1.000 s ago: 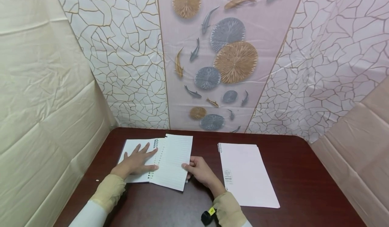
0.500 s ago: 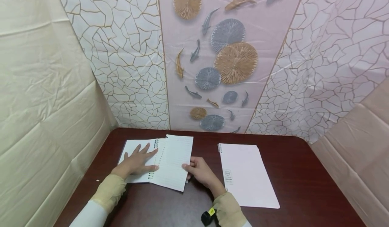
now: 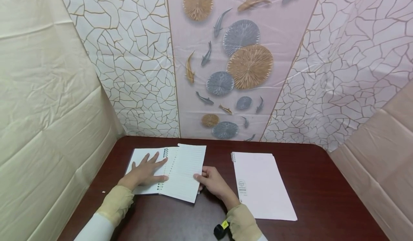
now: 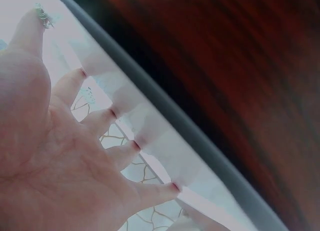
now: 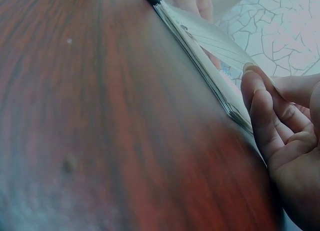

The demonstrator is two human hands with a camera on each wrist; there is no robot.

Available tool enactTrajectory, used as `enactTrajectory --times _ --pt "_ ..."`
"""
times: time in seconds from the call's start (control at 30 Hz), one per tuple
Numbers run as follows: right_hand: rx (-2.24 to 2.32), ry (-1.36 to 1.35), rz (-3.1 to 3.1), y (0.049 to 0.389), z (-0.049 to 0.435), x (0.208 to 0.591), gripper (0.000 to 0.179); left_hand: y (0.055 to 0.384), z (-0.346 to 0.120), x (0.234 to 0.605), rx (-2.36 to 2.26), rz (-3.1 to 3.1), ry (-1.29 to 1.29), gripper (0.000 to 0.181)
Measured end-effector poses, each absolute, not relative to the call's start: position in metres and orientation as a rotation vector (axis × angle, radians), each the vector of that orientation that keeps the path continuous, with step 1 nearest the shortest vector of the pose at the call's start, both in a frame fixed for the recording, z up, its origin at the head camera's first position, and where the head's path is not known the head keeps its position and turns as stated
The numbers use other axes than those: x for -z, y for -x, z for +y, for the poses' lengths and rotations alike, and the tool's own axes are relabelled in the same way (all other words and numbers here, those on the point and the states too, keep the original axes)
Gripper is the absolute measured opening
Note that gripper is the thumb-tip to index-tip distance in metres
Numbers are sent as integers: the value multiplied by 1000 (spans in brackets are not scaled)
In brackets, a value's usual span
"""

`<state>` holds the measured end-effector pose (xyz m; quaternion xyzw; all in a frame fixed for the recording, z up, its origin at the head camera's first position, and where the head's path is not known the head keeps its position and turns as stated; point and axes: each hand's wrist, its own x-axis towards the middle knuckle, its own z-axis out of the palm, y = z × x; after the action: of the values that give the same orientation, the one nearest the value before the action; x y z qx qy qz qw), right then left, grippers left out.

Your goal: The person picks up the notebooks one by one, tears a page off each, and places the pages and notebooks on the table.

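An open spiral notebook [image 3: 142, 153] lies at the left of the table. My left hand [image 3: 143, 172] rests on it with fingers spread, the thumb and index finger reaching the coil. In the left wrist view the fingertips of my left hand [image 4: 65, 141] press on the page. My right hand [image 3: 213, 183] pinches the right edge of a lined sheet [image 3: 188, 162] between thumb and fingers. That sheet slants away from the coil at its top and stays close to it at the bottom. In the right wrist view the sheet [image 5: 225, 46] lifts above the page stack [image 5: 200, 63].
A second spiral notebook [image 3: 262, 191], with a plain pale cover, lies to the right of my right hand. A small white scrap [image 3: 103, 191] sits near the table's left side. Beside my right sleeve is a small black object [image 3: 219, 231] with a yellow label. Patterned cloth [image 3: 219, 62] hangs behind the table.
The top of the lined sheet has shifted slightly to the right, away from the coil. Both hands keep nearly the same place and hold.
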<state>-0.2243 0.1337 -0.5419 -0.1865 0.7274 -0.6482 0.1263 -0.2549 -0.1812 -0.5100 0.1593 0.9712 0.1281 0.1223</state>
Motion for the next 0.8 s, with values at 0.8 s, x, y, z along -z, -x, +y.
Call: enactTrajectory --times 0.8 --pt "1894 534 2092 223 134 539 23 254 -181 510 -380 2838 -454 99"
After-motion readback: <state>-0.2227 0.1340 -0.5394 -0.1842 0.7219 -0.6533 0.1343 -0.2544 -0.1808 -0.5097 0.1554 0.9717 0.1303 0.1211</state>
